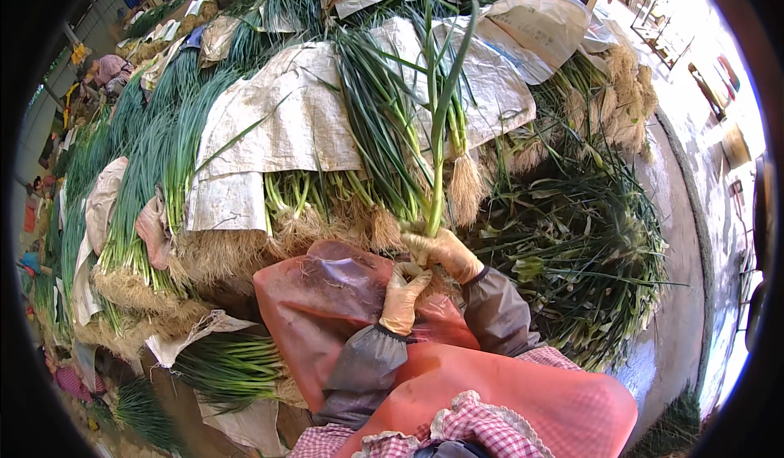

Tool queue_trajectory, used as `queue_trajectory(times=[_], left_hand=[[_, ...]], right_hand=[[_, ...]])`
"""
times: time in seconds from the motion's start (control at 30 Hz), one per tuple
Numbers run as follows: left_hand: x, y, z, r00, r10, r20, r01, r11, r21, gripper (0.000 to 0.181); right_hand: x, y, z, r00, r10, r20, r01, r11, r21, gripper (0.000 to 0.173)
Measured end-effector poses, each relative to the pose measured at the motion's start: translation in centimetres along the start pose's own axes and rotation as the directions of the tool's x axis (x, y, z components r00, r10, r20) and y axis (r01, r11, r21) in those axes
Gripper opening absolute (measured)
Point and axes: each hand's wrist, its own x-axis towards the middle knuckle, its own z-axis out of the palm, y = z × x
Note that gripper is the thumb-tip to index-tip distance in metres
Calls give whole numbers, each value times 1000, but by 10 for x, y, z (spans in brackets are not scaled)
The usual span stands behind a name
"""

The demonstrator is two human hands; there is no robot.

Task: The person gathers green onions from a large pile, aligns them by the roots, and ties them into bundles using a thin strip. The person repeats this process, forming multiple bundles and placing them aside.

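A single green onion stalk (437,182) stands nearly upright over my lap, its leaves pointing away from me. My gloved right hand (446,253) grips it around the pale lower stem. Close below, my gloved left hand (402,298) has thumb and fingers pinched together at the root end, which the hands partly hide. Just beyond my hands, a small bunch of green onions (373,96) lies on white woven sacking (282,115), and a stalk with long tan roots (468,182) hangs beside it. A red plastic apron (331,311) covers my knees.
Large piles of green onions (153,133), roots outward, fill the left and far side under sacks. A heap of stripped leaves (576,256) lies at my right. A tied bundle (233,366) rests at lower left. Another person (111,69) is far left. Wet concrete (680,231) runs along the right.
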Motion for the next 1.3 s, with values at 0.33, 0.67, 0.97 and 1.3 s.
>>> queue_trajectory(times=[0.33,0.67,0.97,1.3], left_hand=[[0,6,8,995,81,-58,-81,997,4,29],[17,-4,6,957,257,-136,-229,953,196,38],[-3,21,19,948,215,235,-231,972,40,41],[26,-41,-42,977,38,209,-11,991,-132,46]], right_hand=[[-3,21,-3,973,-138,-184,167,974,153,34],[-98,30,-50,675,-508,-536,124,793,-596,20],[-48,-23,-1,986,-69,-151,87,990,113,38],[-4,11,52,823,-554,-122,106,361,-927,24]])
